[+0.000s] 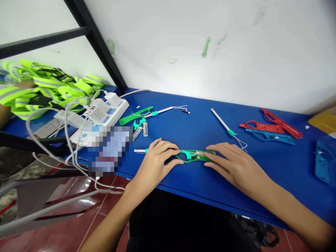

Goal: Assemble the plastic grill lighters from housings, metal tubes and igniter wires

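A green translucent plastic casing half, shaped like a long-nosed lighter handle, lies on the blue table in front of me. Inside it sit a turquoise trigger and thin white and black wire parts. A silver tube sticks out at its left end. My left hand is closed around the tube end of the casing, thumb and fingers on opposite edges. At the right end, my right hand grips the casing between fingers and thumb. The hands cover both ends partly.
Behind lie a green casing, a silver tube with wires and another tube. Red casings and a blue casing lie right. A power strip, white cables and a blurred phone-like screen stand left, near neon reflective straps.
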`<move>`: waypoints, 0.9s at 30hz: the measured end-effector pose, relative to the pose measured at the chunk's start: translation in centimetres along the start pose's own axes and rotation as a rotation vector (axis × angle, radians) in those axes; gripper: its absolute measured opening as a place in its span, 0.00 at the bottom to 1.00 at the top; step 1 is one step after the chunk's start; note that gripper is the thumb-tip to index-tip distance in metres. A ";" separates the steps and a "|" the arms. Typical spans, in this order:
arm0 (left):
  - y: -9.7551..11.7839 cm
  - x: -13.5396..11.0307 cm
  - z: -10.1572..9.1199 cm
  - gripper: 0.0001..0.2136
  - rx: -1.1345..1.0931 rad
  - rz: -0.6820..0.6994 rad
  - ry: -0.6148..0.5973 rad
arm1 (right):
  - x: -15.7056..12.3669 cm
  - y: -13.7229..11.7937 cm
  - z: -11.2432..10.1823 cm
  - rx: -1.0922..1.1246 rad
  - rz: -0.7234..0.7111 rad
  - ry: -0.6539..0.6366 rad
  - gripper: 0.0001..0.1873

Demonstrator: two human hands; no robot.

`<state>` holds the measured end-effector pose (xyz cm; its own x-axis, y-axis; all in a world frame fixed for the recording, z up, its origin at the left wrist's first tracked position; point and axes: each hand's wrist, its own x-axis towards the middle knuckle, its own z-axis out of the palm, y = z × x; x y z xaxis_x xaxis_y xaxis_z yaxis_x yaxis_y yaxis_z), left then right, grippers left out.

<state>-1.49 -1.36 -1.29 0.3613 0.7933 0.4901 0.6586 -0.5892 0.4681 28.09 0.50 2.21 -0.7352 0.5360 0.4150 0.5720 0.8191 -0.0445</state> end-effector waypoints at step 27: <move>0.8 0.6 -0.3 0.09 0.247 0.126 -0.076 | 0.6 0.7 1.0 0.036 0.018 -0.060 0.16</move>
<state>-0.95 -1.40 -0.34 0.4928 0.7306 0.4727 0.7429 -0.6361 0.2087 27.67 1.62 1.49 -0.7463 0.5607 0.3588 0.5725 0.8156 -0.0839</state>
